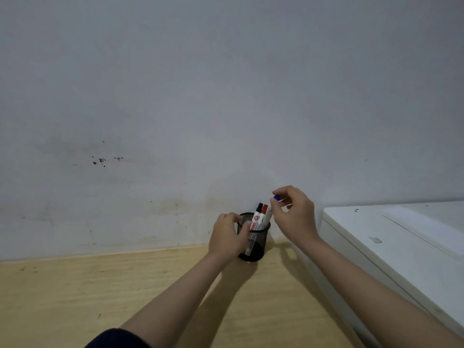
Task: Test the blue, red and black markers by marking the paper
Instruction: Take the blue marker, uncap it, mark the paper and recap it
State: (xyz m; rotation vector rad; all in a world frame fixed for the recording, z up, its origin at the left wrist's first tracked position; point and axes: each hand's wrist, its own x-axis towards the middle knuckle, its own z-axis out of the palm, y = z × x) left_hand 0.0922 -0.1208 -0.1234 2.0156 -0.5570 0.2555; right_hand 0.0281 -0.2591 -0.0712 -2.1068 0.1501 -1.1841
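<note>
Blue marker (pixel 275 198) sat pinched in right hand (pixel 295 214) fingertips, partway out of mesh cup (pixel 253 244); left hand (pixel 227 237) wrapped round cup. Step 1: fetch. Next, probably uncap; no paper visible.

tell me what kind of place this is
Probably a home or small office desk corner: a black mesh pen holder with markers stands on a light wooden desk against a scuffed wall, beside what looks like a white printer.

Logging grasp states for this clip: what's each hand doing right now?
Left hand: closed around the mesh cup, steadying it.
Right hand: fingers pinching the blue marker, which is partly in the cup.
</note>
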